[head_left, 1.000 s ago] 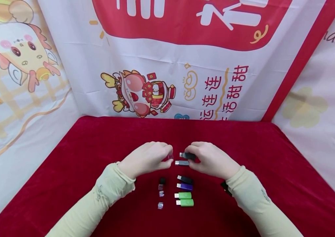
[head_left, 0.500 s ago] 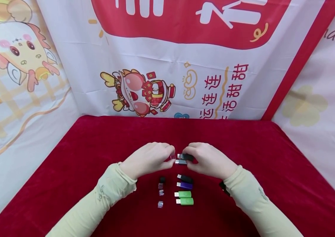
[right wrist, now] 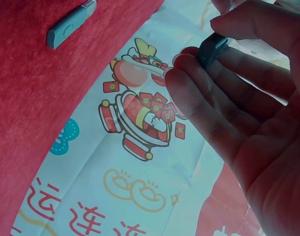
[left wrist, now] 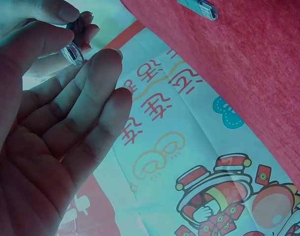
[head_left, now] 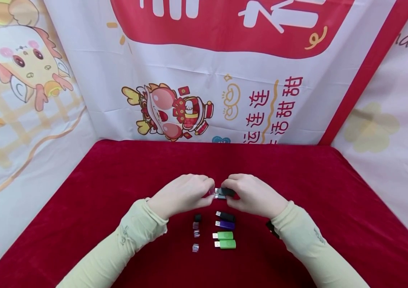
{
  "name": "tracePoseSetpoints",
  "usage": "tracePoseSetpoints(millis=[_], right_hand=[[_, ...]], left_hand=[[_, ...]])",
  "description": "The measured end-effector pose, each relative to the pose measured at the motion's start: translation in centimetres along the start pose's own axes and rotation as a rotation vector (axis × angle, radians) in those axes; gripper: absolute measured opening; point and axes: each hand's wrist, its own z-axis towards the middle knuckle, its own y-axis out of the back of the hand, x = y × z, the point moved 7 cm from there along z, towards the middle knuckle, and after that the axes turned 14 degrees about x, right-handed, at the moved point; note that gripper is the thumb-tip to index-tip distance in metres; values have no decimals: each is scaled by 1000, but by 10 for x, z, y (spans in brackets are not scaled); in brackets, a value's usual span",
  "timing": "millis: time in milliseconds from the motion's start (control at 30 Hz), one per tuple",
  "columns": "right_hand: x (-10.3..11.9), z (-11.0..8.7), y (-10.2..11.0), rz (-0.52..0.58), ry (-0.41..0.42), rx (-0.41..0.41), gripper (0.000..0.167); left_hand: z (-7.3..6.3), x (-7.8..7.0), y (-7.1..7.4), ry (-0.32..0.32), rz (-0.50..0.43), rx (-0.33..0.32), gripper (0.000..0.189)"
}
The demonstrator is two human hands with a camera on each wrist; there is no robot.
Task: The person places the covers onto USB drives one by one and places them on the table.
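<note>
My left hand [head_left: 182, 193] pinches a small clear cap [left wrist: 74, 54] between thumb and fingers. Facing it, my right hand [head_left: 256, 194] grips a dark USB stick [right wrist: 213, 50], its metal plug pointing left at the cap. In the left wrist view the plug end and the cap overlap, close together. A grey USB stick [right wrist: 71, 25] lies on the red cloth; in the head view it shows just below the dark one, partly covered by my right fingers.
Nearer on the red cloth [head_left: 146, 256], a column holds a black USB stick [head_left: 227, 217], a purple one [head_left: 227, 225] and two green ones [head_left: 227, 244]. Left of them lie a black cap [head_left: 198, 218] and several clear caps [head_left: 195, 248]. A printed curtain [head_left: 225, 68] hangs behind.
The hands have drawn closer together, bringing the clear cap and the dark USB stick's plug from apart to close together. The things on the cloth lie as before.
</note>
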Motion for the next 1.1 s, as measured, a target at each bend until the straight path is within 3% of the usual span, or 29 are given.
tracePoseSetpoints(millis=[433,1100], right_hand=[[0,0,-3,4,-15,22,22],[2,0,-1,-19,-2,22,22]], left_hand=[[1,-1,-2,16,0,28,13],[0,-6,-1,-3,98,-40,19]])
